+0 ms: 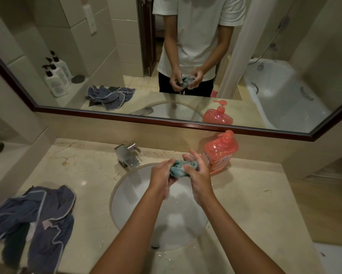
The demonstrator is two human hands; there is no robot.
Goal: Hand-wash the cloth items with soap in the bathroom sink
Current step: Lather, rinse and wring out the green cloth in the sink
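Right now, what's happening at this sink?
A person is hand-washing a small teal cloth over the round white sink basin. The left hand and right hand both grip the bunched, sudsy cloth, seemingly rubbing it. A red pump bottle of soap stands behind the right hand, and no water shows running from the chrome faucet. A heap of dark blue cloths lies on the marble counter to the left.

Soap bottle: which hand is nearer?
Right. The right hand, gripping the teal cloth, sits just in front of the soap bottle; the left hand is further left, over the sink.
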